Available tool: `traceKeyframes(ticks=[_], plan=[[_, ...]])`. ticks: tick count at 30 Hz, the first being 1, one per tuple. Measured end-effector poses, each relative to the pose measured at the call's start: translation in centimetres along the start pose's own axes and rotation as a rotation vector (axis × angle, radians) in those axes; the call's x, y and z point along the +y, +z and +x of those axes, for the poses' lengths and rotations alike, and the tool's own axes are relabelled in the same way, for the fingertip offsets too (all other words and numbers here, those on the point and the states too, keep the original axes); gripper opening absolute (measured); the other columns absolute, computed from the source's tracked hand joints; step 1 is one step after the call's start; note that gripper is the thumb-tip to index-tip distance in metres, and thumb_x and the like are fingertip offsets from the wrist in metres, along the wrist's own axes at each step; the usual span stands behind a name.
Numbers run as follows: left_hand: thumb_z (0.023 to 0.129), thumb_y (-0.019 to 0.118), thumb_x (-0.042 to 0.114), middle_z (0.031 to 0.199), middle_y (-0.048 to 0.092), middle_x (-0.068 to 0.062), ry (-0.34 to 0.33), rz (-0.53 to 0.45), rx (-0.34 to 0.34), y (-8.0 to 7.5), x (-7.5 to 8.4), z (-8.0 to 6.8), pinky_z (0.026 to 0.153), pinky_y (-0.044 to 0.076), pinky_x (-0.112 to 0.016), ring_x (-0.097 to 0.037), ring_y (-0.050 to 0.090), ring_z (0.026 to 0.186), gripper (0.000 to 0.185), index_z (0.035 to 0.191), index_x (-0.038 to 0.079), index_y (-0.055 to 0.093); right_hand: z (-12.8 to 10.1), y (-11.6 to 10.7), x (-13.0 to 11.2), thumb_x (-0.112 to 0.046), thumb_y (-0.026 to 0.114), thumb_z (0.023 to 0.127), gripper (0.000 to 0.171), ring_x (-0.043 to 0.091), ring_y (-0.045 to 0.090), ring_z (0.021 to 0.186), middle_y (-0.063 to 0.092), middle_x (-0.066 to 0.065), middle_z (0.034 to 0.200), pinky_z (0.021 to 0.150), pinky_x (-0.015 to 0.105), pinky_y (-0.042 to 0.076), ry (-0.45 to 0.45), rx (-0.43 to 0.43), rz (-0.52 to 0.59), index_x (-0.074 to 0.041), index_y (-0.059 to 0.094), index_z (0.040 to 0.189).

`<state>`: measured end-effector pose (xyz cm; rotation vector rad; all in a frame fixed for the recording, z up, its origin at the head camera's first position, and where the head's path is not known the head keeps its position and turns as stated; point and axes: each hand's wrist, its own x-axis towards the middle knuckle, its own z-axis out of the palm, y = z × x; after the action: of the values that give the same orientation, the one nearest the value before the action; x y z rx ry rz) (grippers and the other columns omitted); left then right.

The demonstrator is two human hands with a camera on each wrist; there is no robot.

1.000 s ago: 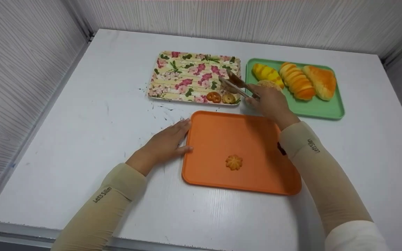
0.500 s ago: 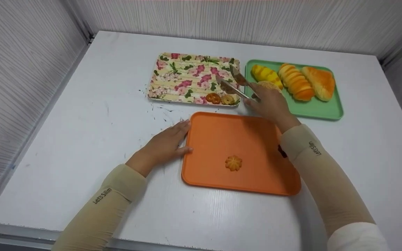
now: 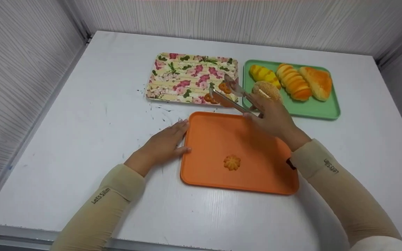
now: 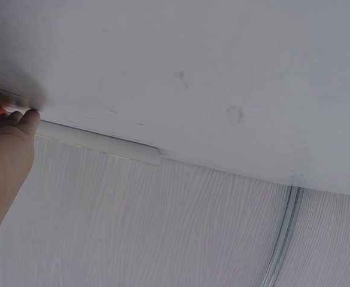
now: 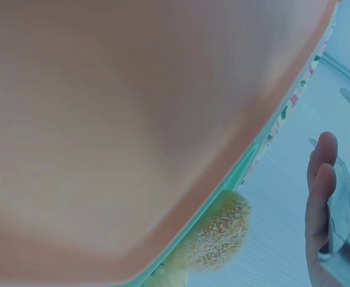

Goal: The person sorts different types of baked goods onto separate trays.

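My right hand [image 3: 274, 116] grips metal tongs [image 3: 251, 99], their two arms spread over the near right corner of the floral tray [image 3: 176, 75]. Between the arms a brown pretzel [image 3: 224, 87] shows on the tray, and another pretzel [image 3: 210, 98] lies by the lower tip. The round cookie next to it is mostly hidden by the tongs. In the right wrist view, fingers [image 5: 319, 209] wrap the tongs' metal. My left hand [image 3: 162, 144] rests its fairly straight fingers and thumb against the left rim of the orange tray [image 3: 208, 139], where a flower-shaped cookie [image 3: 232, 162] lies.
A green tray [image 3: 323, 112] at the back right bears a sesame bun [image 3: 266, 90], a yellow bread [image 3: 264, 76], a ridged roll [image 3: 293, 82] and a triangular bread [image 3: 316, 83]. Wood-grain panels [image 3: 222, 21] stand behind and beside the white table [image 3: 92, 115].
My right hand has drawn back toward me, with the tongs' arms spreading and moving off the far pretzel, which now shows between them. The left hand stays at the orange tray's rim.
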<state>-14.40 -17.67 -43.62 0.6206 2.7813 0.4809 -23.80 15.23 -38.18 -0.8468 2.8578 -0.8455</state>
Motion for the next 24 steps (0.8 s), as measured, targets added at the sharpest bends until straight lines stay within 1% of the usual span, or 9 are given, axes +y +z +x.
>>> traceKeyframes(ticks=[3, 5, 7, 9, 11, 14, 15, 19, 24], plan=[[0.096, 0.044, 0.054, 0.159, 0.008, -0.006, -0.005, -0.007, 0.0, 0.0, 0.0, -0.1, 0.115, 0.014, -0.038, -0.02, 0.008, 0.144, 0.082, 0.154, 0.008, 0.007, -1.0, 0.1, -0.2, -0.045, 0.061, 0.091, 0.067, 0.021, 0.061, 0.068, 0.067, 0.011, 0.11, 0.065, 0.039, 0.05, -0.014, -0.014, 0.01, -0.016, 0.04, 0.147], [0.096, 0.045, 0.054, 0.159, 0.008, -0.006, -0.007, -0.01, -0.001, 0.0, 0.0, -0.1, 0.115, 0.014, -0.038, -0.02, 0.008, 0.144, 0.082, 0.154, 0.008, 0.007, -1.6, 0.1, -0.3, -0.046, 0.059, 0.091, 0.066, 0.018, 0.056, 0.061, 0.068, 0.01, 0.099, 0.059, 0.035, 0.046, -0.025, -0.02, -0.001, -0.015, 0.04, 0.146], [0.096, 0.045, 0.053, 0.159, 0.007, -0.005, -0.007, -0.011, -0.002, 0.0, 0.0, -0.1, 0.114, 0.014, -0.038, -0.02, 0.007, 0.144, 0.082, 0.154, 0.008, 0.007, -2.1, 0.1, -0.5, -0.046, 0.059, 0.091, 0.066, 0.017, 0.047, 0.051, 0.066, 0.01, 0.079, 0.051, 0.034, 0.039, -0.034, -0.022, -0.01, -0.014, 0.042, 0.146], [0.096, 0.045, 0.053, 0.159, 0.007, -0.005, -0.003, -0.012, 0.001, 0.0, 0.0, -0.2, 0.114, 0.014, -0.039, -0.02, 0.008, 0.144, 0.082, 0.154, 0.008, 0.008, -2.6, 0.2, -0.7, -0.044, 0.06, 0.091, 0.065, 0.015, 0.045, 0.051, 0.064, 0.009, 0.075, 0.05, 0.032, 0.038, -0.057, -0.02, -0.025, -0.013, 0.043, 0.145], [0.096, 0.045, 0.054, 0.159, 0.007, -0.005, -0.002, -0.012, 0.003, 0.0, -0.1, -0.2, 0.114, 0.015, -0.039, -0.02, 0.008, 0.144, 0.082, 0.154, 0.008, 0.007, -3.0, 0.2, -0.8, -0.042, 0.061, 0.091, 0.064, 0.015, 0.049, 0.053, 0.066, 0.01, 0.079, 0.05, 0.033, 0.04, -0.075, -0.027, -0.026, -0.013, 0.042, 0.145], [0.096, 0.045, 0.054, 0.159, 0.007, -0.005, 0.002, -0.018, 0.008, 0.0, -0.1, -0.3, 0.114, 0.015, -0.039, -0.021, 0.008, 0.144, 0.082, 0.154, 0.009, 0.007, -3.6, 0.2, -0.9, -0.038, 0.064, 0.091, 0.063, 0.016, 0.059, 0.065, 0.069, 0.009, 0.1, 0.056, 0.034, 0.047, -0.097, -0.048, -0.015, -0.015, 0.042, 0.146], [0.096, 0.045, 0.054, 0.159, 0.007, -0.006, 0.005, -0.018, 0.01, 0.0, -0.1, -0.3, 0.114, 0.015, -0.039, -0.021, 0.008, 0.144, 0.082, 0.154, 0.009, 0.007, -3.8, 0.2, -1.0, -0.038, 0.064, 0.091, 0.063, 0.017, 0.061, 0.068, 0.069, 0.009, 0.102, 0.058, 0.034, 0.048, -0.101, -0.06, -0.01, -0.016, 0.042, 0.146], [0.096, 0.045, 0.054, 0.159, 0.007, -0.006, 0.014, -0.011, 0.013, 0.0, -0.1, -0.3, 0.114, 0.015, -0.039, -0.021, 0.008, 0.144, 0.083, 0.154, 0.008, 0.008, -4.8, 0.2, -1.1, -0.033, 0.068, 0.089, 0.062, 0.015, 0.064, 0.07, 0.069, 0.006, 0.099, 0.06, 0.034, 0.051, -0.127, -0.089, 0.003, -0.018, 0.045, 0.144], [0.096, 0.045, 0.054, 0.159, 0.007, -0.006, 0.019, 0.009, 0.008, -0.1, 0.0, -0.1, 0.114, 0.015, -0.039, -0.021, 0.008, 0.144, 0.083, 0.153, 0.007, 0.008, -6.1, 0.0, -1.1, -0.031, 0.07, 0.088, 0.062, 0.01, 0.063, 0.067, 0.069, 0.003, 0.099, 0.059, 0.031, 0.051, -0.137, -0.155, 0.055, -0.023, 0.044, 0.145]])
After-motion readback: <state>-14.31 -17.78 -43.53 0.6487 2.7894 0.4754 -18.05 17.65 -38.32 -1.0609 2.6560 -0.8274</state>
